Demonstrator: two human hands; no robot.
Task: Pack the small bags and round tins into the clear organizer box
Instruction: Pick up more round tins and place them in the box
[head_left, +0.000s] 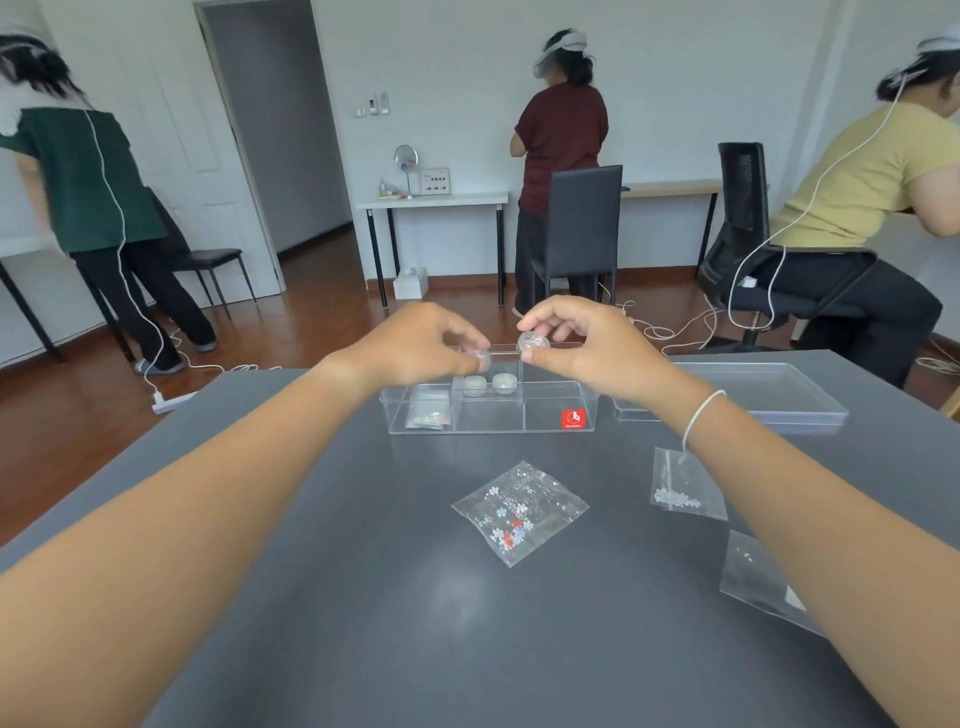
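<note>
- Organizer box (558, 397): two tins sit in its middle compartment, one bag in its left.
- Bags (519, 512) (three) lie on the table.
- Left hand (415, 340), right hand (582, 343): each pinches one tin (531, 340) over the box; next, lower and release.

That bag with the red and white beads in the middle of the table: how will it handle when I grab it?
The bead bag is thin clear film lying flat, so it will probably flop and sag from a corner pinch. Its loose beads would likely slide to the low end. It looks light, and the glossy film may be slippery.
</note>
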